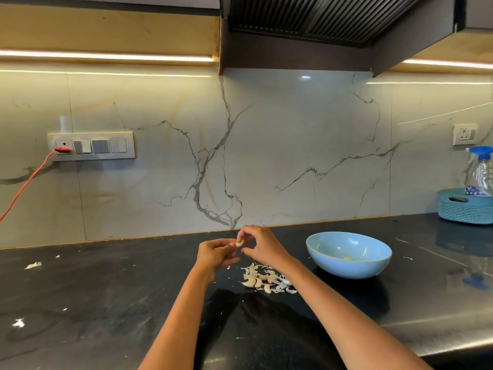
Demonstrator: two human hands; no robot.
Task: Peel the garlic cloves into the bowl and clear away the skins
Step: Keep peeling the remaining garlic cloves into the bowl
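A single head-worn, wide-angle view looks forward and slightly down across the black countertop (106,303) toward the marble backsplash (266,156). It sits close above the person's forearms, which reach in from the bottom edge; the range hood (306,20) fills the top.

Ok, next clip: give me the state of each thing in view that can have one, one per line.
Garlic clove: held up, pinched between both hands.
Left hand: fingers curled on the clove.
Right hand: fingers pinching the clove.
Blue bowl: upright, something small and pale inside.
Pile of cloves and skins: loose on the counter, beside the bowl.
Red plug: in the socket.
Spray bottle: upright in the basket.
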